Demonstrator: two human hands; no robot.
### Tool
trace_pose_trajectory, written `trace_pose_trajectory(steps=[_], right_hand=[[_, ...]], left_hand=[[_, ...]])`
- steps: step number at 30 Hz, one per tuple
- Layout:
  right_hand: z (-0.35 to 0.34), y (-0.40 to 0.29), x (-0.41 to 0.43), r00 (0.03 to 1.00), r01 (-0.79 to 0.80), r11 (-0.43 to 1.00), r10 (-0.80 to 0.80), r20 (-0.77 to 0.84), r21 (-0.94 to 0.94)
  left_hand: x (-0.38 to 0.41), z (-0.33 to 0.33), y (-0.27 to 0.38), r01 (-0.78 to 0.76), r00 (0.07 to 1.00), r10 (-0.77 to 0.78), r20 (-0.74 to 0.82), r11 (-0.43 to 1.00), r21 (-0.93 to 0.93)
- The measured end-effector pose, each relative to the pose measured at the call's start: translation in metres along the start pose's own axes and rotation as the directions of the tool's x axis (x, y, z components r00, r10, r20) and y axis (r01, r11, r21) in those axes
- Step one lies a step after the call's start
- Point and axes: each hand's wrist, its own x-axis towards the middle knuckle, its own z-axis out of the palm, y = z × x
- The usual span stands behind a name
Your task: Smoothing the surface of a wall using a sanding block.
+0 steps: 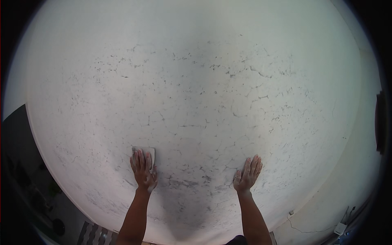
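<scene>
A white wall (196, 107) with grey cracks and dark scuffed patches fills most of the view. At lower left my left hand (144, 171) presses a pale, thin square sheet (151, 152) flat against it; the sheet may be sandpaper, but its material is not certain. The fingers lie over the sheet, and its top edge shows above the fingertips. My right hand (248, 174), at lower right, rests palm-in on the bare wall, fingers pointing up and holding nothing. Whitish dust coats both hands.
A side wall stands on the right, with a dark object (379, 122) at its far edge. Lower down, a thin cable (301, 231) runs to a white box (340, 228). Past the wall's left edge lies a dark area with a grey and white striped surface (94, 234).
</scene>
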Motion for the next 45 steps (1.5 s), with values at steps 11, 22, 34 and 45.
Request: trace_pose_trajectory(steps=[11,22,34,45], right_hand=[[0.002,-0.001,-0.002,0.999,-0.032,0.999,0.032,-0.022,0.012],[-0.001,0.0,-0.005,0.998,-0.045,0.999,0.046,-0.032,0.025],[0.0,0.0,-0.002,0.999,0.001,1.0,0.0,-0.035,0.014],[-0.001,-0.002,-0.002,1.0,-0.008,1.0,0.009,-0.027,0.009]], left_hand=[[0.072,-0.013,0.002,0.052,0.992,-0.053,-0.112,0.999,-0.016],[0.118,-0.032,-0.007,-0.008,0.993,0.005,-0.115,1.0,-0.03],[0.097,-0.028,-0.013,0.014,0.996,-0.011,-0.086,1.0,0.027],[0.08,-0.021,-0.011,-0.054,0.996,0.057,-0.075,0.998,0.039]])
